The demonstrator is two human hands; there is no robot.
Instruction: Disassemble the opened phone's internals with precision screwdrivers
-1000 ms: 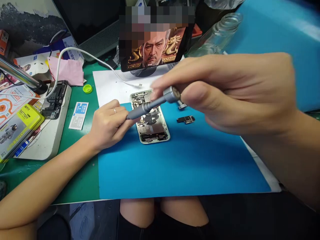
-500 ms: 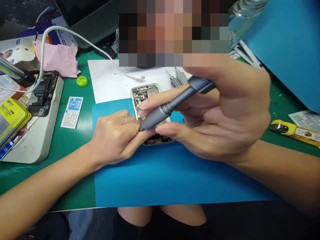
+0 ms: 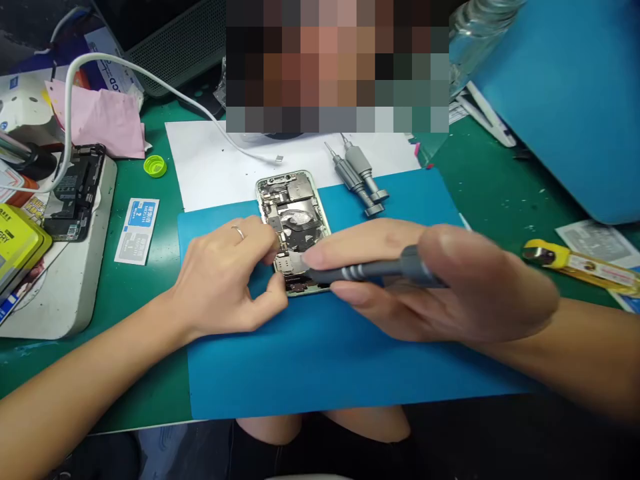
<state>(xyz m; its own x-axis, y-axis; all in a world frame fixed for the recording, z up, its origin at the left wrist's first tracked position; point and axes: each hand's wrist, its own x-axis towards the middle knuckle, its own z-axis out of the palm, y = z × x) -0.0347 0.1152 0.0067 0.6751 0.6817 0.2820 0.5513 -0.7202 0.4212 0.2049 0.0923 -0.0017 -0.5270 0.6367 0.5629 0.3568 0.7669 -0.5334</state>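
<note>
An opened smartphone (image 3: pixel 300 227) lies on the blue mat (image 3: pixel 310 367), its inner boards and metal plates showing. Along its left edge, my left hand (image 3: pixel 227 277) holds it, with curled fingers at the side and the thumb by the lower left corner. A grey screwdriver (image 3: pixel 365 270) is gripped in my right hand (image 3: pixel 450 287), pointing left over the lower part of the phone. The screwdriver's tip is too dark and small to tell if it touches. Beyond the phone lie two more grey screwdrivers (image 3: pixel 349 179) (image 3: pixel 361 163).
A white cable (image 3: pixel 145 67) arches over white paper (image 3: pixel 195 160). To the left are a white box (image 3: pixel 85 293) bearing a dark phone part, a green cap (image 3: pixel 155 166) and a small printed card (image 3: pixel 137 231). A yellow cutter (image 3: pixel 575 263) lies at the right.
My right hand has lowered the screwdriver from in front of my left hand down over the phone, its shaft now nearly level. My left thumb has spread away from the fingers.
</note>
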